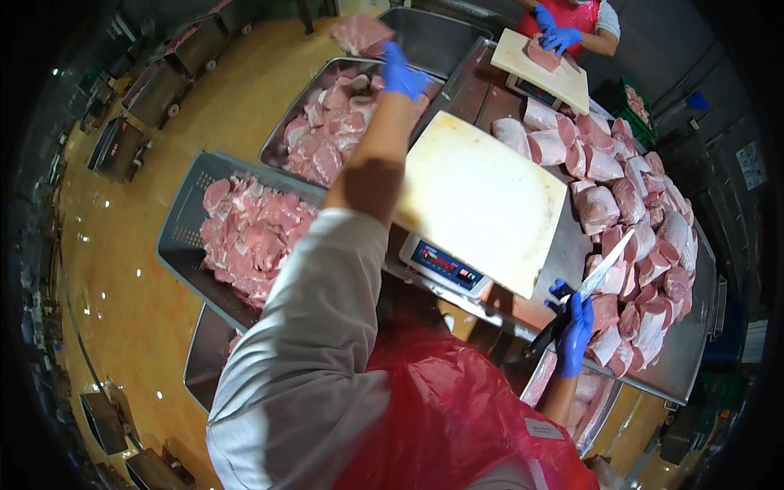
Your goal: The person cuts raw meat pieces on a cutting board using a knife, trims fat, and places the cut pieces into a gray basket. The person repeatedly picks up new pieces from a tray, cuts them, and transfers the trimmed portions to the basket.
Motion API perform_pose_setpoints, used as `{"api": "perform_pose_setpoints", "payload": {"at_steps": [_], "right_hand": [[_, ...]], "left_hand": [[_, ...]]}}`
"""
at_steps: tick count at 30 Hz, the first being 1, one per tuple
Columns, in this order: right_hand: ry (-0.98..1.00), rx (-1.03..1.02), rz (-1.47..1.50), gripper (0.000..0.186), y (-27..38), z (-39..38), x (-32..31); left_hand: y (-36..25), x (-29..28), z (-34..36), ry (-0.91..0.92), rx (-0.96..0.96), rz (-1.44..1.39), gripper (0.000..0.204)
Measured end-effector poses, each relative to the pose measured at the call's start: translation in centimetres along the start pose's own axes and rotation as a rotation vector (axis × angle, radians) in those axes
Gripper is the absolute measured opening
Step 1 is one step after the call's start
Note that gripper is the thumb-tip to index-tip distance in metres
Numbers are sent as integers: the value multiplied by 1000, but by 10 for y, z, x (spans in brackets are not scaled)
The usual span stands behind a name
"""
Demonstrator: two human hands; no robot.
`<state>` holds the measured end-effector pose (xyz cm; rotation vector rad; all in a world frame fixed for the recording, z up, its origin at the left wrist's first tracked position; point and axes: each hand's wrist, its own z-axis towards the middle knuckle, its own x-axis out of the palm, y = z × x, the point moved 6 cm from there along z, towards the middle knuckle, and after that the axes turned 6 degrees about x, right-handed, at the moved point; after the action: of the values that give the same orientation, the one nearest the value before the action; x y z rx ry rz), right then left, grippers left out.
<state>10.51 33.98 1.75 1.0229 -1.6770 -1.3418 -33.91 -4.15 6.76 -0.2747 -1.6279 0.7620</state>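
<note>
My left hand, in a blue glove, reaches far out above the steel tub of meat pieces. A pale pink slab of raw meat is at its fingertips, blurred by motion; the fingers look closed on its edge. At the right, my gloved right hand grips a knife, its bright blade angled up and away. A dark handle-like shape shows beside that hand. Between my hands is a white cutting board, bare on top, over a scale with a lit display.
Thick meat chunks are heaped on the steel table at the right. A grey perforated crate of meat pieces stands at the left. Across the table, a co-worker's gloved hands touch meat on another white board. A green crate is behind.
</note>
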Motion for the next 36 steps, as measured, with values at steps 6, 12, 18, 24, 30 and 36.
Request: {"api": "perform_pose_setpoints", "payload": {"at_steps": [6,12,18,24,30,36], "right_hand": [[-165,85,148,32,-56,-39,-64],[-531,114,344,22,-92,-115,-173],[-715,148,346,20,-119,-156,-201],[-861,188,415,23,-148,-207,-217],[-978,212,403,22,-144,-235,-238],[-950,181,346,19,-149,-237,-269]], "left_hand": [[171,94,-231,861,7,501,14],[290,164,-408,1520,230,736,20],[409,144,-450,1643,-12,1154,39],[501,125,-562,1864,73,1439,81],[523,114,-626,1792,275,2030,122],[552,114,-552,1704,-684,1318,79]]}}
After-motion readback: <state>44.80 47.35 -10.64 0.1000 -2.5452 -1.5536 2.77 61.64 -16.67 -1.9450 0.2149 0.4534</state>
